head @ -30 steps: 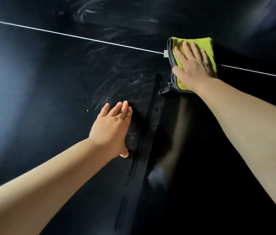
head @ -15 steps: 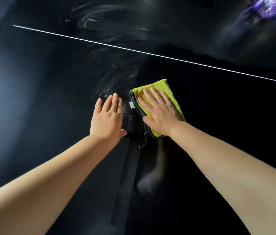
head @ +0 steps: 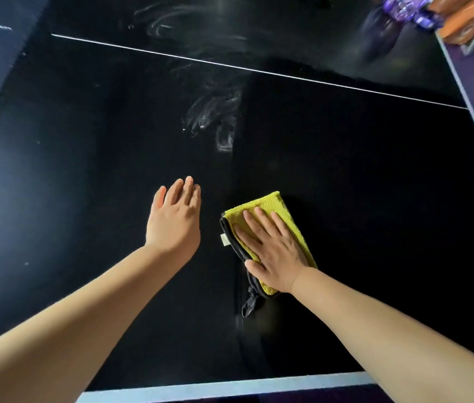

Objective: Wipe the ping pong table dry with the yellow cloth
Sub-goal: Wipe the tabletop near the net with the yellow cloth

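Right hand (head: 270, 251) covers much of the yellow cloth (head: 270, 203); purple and orange objects (head: 404, 10), top right, are blurred and cropped; bench (head: 84, 141) runs past the top edge.

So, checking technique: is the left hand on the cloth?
No, the left hand sits beside the yellow cloth; right hand presses it.

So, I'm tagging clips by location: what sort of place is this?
Likely a games room or similar: a black ping pong table with a white centre line and white edge band.
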